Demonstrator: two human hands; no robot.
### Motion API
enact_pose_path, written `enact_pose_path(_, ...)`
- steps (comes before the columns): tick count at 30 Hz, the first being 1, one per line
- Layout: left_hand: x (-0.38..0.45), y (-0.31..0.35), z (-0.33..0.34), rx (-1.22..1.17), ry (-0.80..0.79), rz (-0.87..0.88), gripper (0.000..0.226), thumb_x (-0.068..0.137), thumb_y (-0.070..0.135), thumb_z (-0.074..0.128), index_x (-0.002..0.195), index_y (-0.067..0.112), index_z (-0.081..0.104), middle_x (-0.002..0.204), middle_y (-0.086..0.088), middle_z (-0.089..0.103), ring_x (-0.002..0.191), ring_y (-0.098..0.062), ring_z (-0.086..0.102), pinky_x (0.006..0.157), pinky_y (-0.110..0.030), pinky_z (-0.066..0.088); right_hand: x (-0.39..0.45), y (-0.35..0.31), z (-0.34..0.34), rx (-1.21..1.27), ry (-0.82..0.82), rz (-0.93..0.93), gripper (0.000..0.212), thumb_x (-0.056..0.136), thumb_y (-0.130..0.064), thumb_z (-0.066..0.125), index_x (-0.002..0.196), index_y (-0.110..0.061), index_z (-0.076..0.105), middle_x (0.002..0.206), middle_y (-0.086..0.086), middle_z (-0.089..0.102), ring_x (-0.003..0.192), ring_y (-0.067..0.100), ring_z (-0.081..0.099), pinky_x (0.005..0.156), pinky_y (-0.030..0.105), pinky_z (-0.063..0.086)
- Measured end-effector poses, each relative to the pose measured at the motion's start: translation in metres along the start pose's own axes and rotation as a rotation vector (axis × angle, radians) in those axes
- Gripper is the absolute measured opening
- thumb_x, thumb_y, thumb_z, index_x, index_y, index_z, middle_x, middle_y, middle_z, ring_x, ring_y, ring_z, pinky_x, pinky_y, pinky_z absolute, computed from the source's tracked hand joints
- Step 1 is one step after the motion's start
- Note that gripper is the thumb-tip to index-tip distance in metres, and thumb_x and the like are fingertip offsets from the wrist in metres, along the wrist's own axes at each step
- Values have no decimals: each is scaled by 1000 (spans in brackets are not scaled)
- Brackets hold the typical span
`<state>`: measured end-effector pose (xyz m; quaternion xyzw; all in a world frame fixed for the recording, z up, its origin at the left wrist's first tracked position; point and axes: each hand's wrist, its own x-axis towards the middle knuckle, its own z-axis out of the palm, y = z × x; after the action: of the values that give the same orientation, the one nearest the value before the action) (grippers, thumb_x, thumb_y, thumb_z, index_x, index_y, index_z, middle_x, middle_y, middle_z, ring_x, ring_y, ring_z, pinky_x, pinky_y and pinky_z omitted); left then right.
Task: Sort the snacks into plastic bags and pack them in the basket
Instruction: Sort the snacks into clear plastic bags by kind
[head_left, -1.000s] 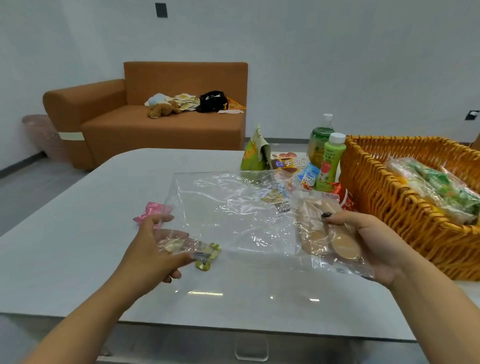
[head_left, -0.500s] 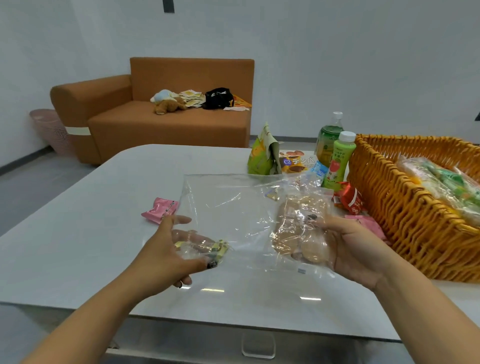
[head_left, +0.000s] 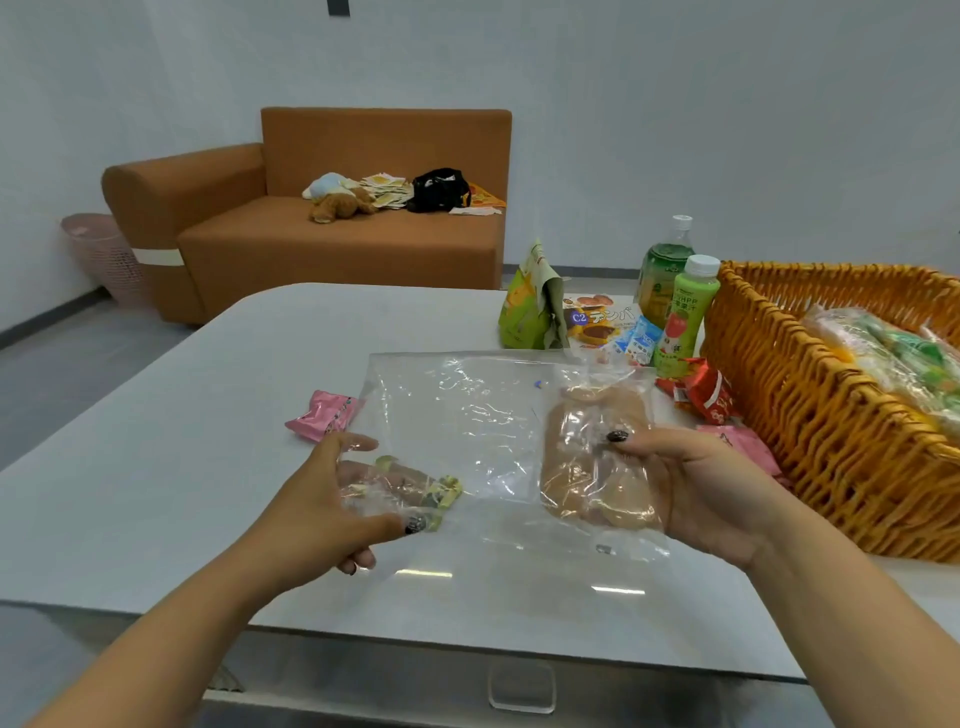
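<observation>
2 hands spread 1 clear plastic bag (head_left: 467, 431) above the bench (head_left: 156, 467), probably so the snacks inside stay visible and the mouth can be managed. The left hand (head_left: 332, 499) pinches the bag's near-left corner, where small yellow-green candies (head_left: 436, 493) sit against its fingers. The right hand (head_left: 696, 488) cups the bag's right side, gripping the tan pastries (head_left: 597, 467) through the film against its palm. The wicker basket (head_left: 810, 426), already holding 1 packed bag (head_left: 893, 353), stands just beside the right hand, so I judge packing follows. Loose pink snacks (head_left: 324, 415) lie near the left hand.
</observation>
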<state>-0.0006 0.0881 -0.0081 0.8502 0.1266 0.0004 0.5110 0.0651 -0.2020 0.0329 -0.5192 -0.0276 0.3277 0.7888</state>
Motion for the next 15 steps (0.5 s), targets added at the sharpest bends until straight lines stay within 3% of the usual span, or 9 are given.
enact_pose_path(5,-8,6,6,25,-87,40,76,67,15,88,123,34,41,109,15,59,46,-19,61,45,-25,50,7,4,1,96,-53,16,43,85,-11,46,125,-4,58,102,19,71,79,31,72,70,57,58)
enact_pose_path(7,-9,6,6,20,-104,47,76,65,14,89,122,34,42,111,10,63,46,-20,61,45,-25,49,11,6,-3,150,-94,18,50,79,-9,56,128,-3,57,111,21,68,87,34,71,70,55,57)
enact_pose_path(10,-9,7,7,14,-138,58,81,61,15,91,122,38,43,110,7,64,47,-19,60,45,-25,49,12,10,-4,147,-202,36,71,62,-4,81,130,-3,58,126,25,60,103,37,66,83,57,54)
enact_pose_path(13,-15,11,13,16,-179,58,88,57,11,93,124,41,43,87,3,63,45,-17,58,48,-26,50,14,17,-1,18,-267,25,42,75,-4,71,117,-3,67,119,23,64,103,33,66,85,51,56)
enact_pose_path(15,-21,13,19,28,-244,90,95,55,7,93,125,44,41,76,6,58,47,-14,56,52,-29,53,17,24,3,-17,-302,31,43,69,-6,80,111,-2,70,111,21,68,96,30,68,80,45,58)
